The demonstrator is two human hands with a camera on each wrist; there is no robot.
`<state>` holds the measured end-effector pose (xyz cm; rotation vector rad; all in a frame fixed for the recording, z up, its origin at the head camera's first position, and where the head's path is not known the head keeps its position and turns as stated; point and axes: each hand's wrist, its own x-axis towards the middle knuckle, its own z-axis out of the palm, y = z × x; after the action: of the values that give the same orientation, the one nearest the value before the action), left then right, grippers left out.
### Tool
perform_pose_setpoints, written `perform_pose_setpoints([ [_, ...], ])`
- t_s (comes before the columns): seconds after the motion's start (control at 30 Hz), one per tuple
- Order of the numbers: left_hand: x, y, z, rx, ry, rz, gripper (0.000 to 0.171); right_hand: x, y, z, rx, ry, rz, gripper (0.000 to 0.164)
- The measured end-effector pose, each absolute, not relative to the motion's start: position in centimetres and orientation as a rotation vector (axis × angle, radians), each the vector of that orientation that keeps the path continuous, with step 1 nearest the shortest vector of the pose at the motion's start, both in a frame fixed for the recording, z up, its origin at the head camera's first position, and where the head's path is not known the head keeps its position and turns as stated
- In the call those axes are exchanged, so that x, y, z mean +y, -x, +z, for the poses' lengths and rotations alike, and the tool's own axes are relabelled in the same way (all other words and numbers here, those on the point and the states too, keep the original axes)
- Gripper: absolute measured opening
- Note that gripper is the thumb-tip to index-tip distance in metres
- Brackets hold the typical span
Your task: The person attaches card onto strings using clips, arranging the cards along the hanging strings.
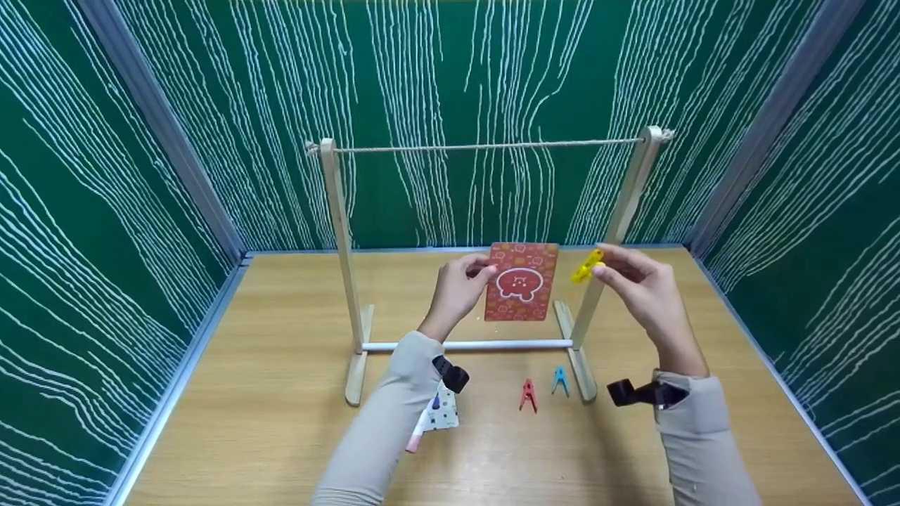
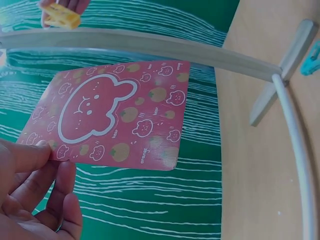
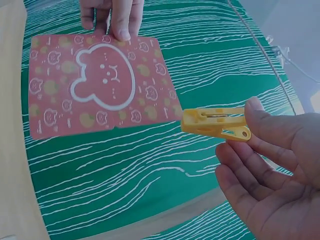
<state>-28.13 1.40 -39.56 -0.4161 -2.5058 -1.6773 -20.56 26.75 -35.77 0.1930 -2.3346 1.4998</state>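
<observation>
A red card with a bear print [image 1: 520,282] is pinched along its left edge by my left hand [image 1: 460,292], thumb in front. In the left wrist view the card [image 2: 115,115] spreads out from the fingertips. My right hand [image 1: 647,299] pinches a yellow clothespin [image 1: 588,266] between thumb and fingers, to the right of the card. The right wrist view shows the clothespin [image 3: 215,122] held by its handle end, its tip pointing toward the card. Both hands are below the string [image 1: 485,146] stretched between two wooden posts. Nothing hangs on the string.
A red clothespin [image 1: 528,396] and a blue clothespin [image 1: 560,380] stand on the table [image 1: 281,436]. Left of them lie a white patterned card [image 1: 444,411] and a white stick-like item with a pink end [image 1: 415,439]. The frame's white crossbar [image 1: 506,344] runs low between the posts.
</observation>
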Motion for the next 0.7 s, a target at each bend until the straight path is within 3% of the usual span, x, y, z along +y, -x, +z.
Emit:
perform_pose_setpoints([
  [0.7, 3.9, 28.8, -34.5, -2.384, 0.481, -1.718, 0.024, 26.1, 22.1, -30.5, -2.004, -0.243, 1.518, 0.033],
])
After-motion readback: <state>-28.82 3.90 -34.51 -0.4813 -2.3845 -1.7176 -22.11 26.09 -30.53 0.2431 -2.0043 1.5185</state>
